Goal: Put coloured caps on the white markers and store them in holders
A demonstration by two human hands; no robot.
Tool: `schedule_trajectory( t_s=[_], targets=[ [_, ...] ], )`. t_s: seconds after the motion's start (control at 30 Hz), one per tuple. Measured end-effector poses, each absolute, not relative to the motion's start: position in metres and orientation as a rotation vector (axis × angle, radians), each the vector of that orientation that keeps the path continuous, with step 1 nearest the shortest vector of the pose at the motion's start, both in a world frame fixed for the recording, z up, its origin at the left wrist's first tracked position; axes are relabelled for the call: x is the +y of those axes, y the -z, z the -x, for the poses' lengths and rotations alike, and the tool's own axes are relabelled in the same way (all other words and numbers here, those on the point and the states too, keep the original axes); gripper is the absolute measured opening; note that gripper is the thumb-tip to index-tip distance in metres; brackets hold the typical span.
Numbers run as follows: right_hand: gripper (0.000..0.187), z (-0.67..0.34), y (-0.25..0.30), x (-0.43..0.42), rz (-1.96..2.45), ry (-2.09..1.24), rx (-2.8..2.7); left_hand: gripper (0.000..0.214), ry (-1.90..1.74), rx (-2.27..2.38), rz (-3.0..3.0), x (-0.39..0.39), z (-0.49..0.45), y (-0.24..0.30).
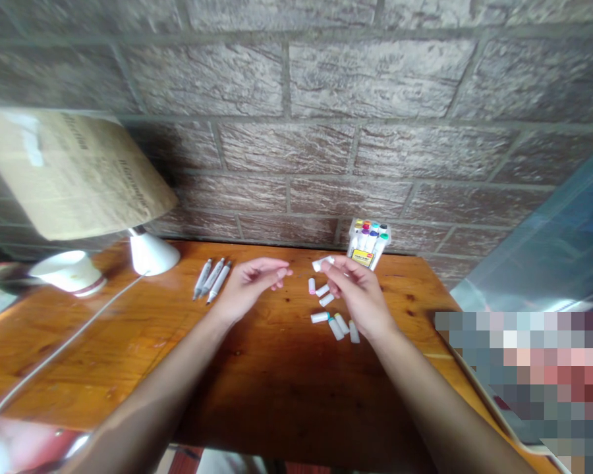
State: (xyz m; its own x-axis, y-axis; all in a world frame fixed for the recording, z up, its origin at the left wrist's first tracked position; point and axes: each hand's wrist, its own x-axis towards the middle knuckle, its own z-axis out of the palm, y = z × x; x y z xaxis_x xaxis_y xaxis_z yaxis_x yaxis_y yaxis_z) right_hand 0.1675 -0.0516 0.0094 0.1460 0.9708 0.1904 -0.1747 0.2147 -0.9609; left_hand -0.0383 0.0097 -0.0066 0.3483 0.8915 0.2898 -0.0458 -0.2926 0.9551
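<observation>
My right hand [356, 289] hovers over the wooden table [257, 368] and pinches a small white marker cap [322, 263] between thumb and fingers. Below it lie several loose white marker caps [333, 319]. My left hand [251, 283] is raised just left of them, fingers loosely curled and apart, holding nothing. Three grey markers [211, 279] lie side by side to the left of my left hand. A clear case of markers [368, 243] with coloured tips stands against the brick wall behind my right hand.
A lamp with a beige shade [74, 171] and white base [151, 253] stands at the back left, its cord [64, 342] trailing across the table. A white dish [66, 271] sits beside it. A glass panel [548, 263] borders the right side.
</observation>
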Motion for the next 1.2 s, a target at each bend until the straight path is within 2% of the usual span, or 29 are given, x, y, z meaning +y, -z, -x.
schedule_trajectory(
  t_s=[0.13,0.3,0.53,0.7,0.97,1.2],
  targets=[
    [0.030,-0.183,-0.013,-0.045,1.048,-0.935,-0.995,0.042,-1.228,0.969,-1.731,0.024,0.055,0.007],
    [0.034,-0.194,-0.006,-0.039,1.158,-0.867,-1.080,0.047,-1.118,1.172,-2.012,0.033,0.069,0.009],
    [0.019,-0.205,0.007,-0.038,1.275,-0.790,-1.704,0.037,-0.860,1.350,-2.404,0.036,0.074,0.013],
    [0.017,-0.204,0.005,-0.041,1.234,-0.810,-1.800,0.032,-0.680,1.499,-2.487,0.044,0.085,0.016],
    [0.018,-0.222,0.003,-0.036,1.330,-0.617,-1.763,0.033,-0.743,0.821,-2.536,0.000,0.021,0.026],
    [0.021,-0.225,0.004,-0.035,1.324,-0.619,-1.729,0.024,-0.578,0.607,-2.544,-0.012,-0.005,0.042]
  ],
)
